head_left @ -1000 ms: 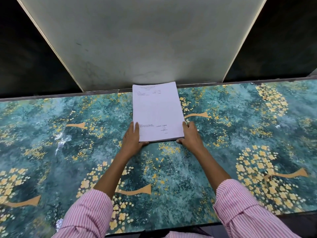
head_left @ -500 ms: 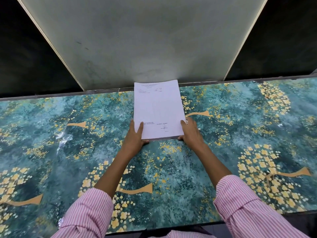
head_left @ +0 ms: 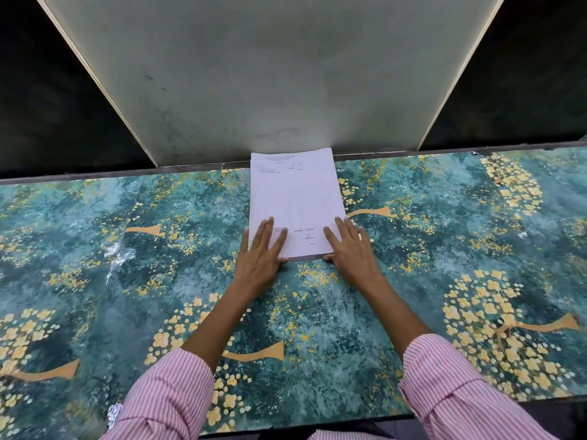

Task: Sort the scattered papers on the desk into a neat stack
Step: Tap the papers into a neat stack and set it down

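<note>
A teal desk (head_left: pixel 95 281) patterned with yellow blossoms fills the foreground, with pink-striped sleeves (head_left: pixel 165 398) reaching over its near edge. The left hand (head_left: pixel 259 258) and right hand (head_left: pixel 352 252) lie flat, fingers straight, on the near corners of the paper stack (head_left: pixel 295 198), thumbs at its near edge. The stack's far end touches a pale upright panel (head_left: pixel 270 74).

The person wears a shirt of narrow pink and white stripes. The left sleeve (head_left: pixel 165 395) and right sleeve (head_left: pixel 460 385) both end partway up the forearm. The right one has a folded band at its end, perhaps a turned-back cuff. The left hand (head_left: pixel 259 258) and right hand (head_left: pixel 352 252) are bare. A strip of striped cloth (head_left: pixel 333 436) in the same pattern shows at the bottom edge between the sleeves.
</note>
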